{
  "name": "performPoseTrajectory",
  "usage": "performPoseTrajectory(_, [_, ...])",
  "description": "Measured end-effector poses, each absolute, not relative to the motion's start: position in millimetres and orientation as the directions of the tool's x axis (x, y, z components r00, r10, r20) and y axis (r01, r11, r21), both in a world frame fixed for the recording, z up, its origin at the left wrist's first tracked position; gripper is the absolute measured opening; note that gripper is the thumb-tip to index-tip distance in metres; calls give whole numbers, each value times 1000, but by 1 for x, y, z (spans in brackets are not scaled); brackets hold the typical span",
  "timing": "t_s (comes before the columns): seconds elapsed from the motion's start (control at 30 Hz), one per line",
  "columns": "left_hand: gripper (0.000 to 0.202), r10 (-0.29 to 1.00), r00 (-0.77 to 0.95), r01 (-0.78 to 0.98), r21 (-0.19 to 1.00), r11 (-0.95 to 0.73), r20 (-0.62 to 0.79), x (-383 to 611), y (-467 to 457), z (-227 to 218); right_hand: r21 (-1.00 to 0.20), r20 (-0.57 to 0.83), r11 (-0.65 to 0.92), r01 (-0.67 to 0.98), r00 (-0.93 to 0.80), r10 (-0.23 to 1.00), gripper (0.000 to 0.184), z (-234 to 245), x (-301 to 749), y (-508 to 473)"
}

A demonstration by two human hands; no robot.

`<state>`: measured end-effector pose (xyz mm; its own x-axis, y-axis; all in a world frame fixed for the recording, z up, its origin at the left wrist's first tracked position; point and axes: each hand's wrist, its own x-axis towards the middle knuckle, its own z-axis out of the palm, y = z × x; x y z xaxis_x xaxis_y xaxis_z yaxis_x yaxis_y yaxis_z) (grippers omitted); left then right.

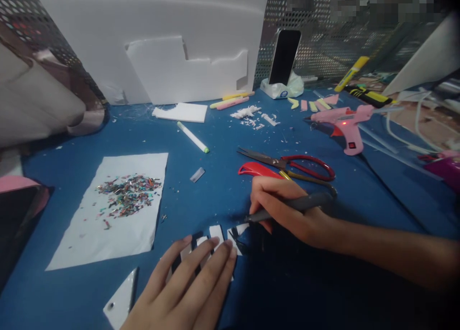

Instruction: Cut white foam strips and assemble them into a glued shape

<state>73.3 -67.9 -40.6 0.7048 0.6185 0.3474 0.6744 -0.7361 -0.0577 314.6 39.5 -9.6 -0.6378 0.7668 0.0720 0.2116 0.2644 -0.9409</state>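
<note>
My left hand [194, 282] lies with its fingers stretched out over several small white strips [216, 233], pressing them on the blue table. The rightmost white piece [239, 236], by its fingertips, carries black marks. In a writing grip, my right hand [283, 207] is closed round a dark grey marker pen [305, 203]. The pen's tip is beside that marked piece; whether it touches cannot be made out. Just beyond my right hand are scissors [283, 163] with red handles and a red tool [258, 169], partly hidden by the hand.
A white paper sheet [79, 239] bears colourful bits on the left. A pink glue gun [354, 123] with a glowing light lies at right, its cord trailing. A green-capped marker [193, 137], foam scraps [247, 111] and a propped phone [285, 56] stand farther back.
</note>
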Motion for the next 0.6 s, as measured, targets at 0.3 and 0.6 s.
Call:
performPoseTrajectory(0.3, [42,616,715,669,-67,-740,330,71,-69,-44,-937,137,299,182,-595,792,34,-13,316,46])
performPoseTrajectory(0.6, [36,614,709,660,-20,-751,347,71,-68,-43,-938,34,275,213,-732,681,33,-9,322,58])
